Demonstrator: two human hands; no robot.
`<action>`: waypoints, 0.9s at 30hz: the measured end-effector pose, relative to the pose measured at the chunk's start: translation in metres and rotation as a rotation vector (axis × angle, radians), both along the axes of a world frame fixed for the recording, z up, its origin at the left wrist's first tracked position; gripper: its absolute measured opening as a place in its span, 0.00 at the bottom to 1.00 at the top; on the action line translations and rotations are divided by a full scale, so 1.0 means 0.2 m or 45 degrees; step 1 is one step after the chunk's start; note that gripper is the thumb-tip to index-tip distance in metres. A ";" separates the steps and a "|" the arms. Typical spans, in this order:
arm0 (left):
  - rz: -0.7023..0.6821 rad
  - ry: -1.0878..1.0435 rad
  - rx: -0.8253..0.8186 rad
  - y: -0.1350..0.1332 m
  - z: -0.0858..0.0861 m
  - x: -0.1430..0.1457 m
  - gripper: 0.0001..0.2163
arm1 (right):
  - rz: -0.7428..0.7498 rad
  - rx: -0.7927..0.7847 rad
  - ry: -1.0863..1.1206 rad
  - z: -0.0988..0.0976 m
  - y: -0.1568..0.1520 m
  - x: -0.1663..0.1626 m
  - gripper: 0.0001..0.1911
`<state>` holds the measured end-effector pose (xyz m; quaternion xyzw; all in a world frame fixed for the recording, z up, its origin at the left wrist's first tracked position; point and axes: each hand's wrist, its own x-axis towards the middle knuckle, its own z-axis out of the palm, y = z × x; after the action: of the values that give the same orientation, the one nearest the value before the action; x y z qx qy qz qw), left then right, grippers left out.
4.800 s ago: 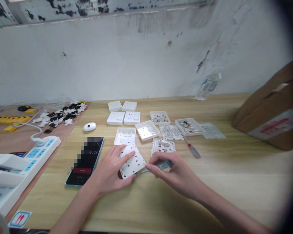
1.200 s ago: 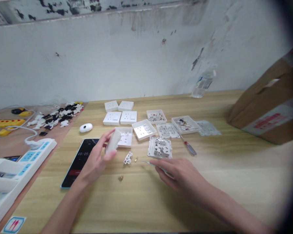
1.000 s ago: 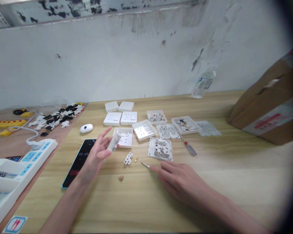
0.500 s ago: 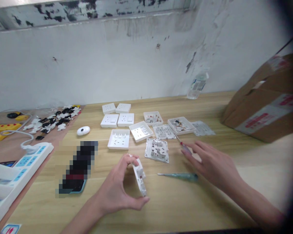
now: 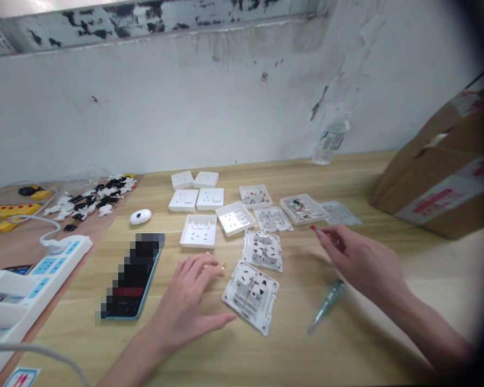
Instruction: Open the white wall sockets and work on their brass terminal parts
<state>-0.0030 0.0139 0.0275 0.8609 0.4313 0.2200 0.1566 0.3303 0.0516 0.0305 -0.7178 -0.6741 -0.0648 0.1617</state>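
My left hand (image 5: 187, 301) lies low over the wooden table (image 5: 266, 355) with fingers spread and nothing in it. Its fingertips are by small loose parts, among them a brass piece (image 5: 224, 265). Its thumb points at a white socket module (image 5: 250, 295) lying back side up. A second opened module (image 5: 262, 250) lies just behind that one. My right hand (image 5: 361, 263) is curled on a thin red-tipped screwdriver (image 5: 313, 228), to the right of the modules. A teal tester screwdriver (image 5: 326, 305) lies loose on the table below that hand.
Two empty face plates (image 5: 197, 231) (image 5: 234, 217), several whole sockets (image 5: 194, 199) and small part trays (image 5: 302, 208) lie behind. A phone (image 5: 131, 277), a power strip (image 5: 28, 269) and a parts heap (image 5: 92, 196) are left. A cardboard box (image 5: 439, 161) and a bottle (image 5: 331, 142) stand right.
My left hand has laid the socket module flat on the table and let go of it. My right hand closed on the red screwdriver; the teal tester now lies slanted nearer the front edge.
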 end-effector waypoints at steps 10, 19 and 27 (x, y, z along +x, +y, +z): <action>0.048 0.212 -0.090 -0.07 -0.02 -0.25 0.12 | 0.485 0.186 0.487 -0.07 -0.17 -0.24 0.11; 0.116 -0.112 -0.123 0.00 -0.07 -0.20 0.07 | 0.766 0.044 0.934 0.08 -0.06 -0.35 0.07; 0.431 -1.044 -0.400 0.34 0.06 -0.09 0.12 | 0.966 -0.288 1.502 0.21 0.24 -0.50 0.08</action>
<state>-0.0206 0.0827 0.0386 0.5864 0.4962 0.4965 0.4043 0.2294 0.1003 0.0731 -0.3613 -0.6801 0.4659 0.4357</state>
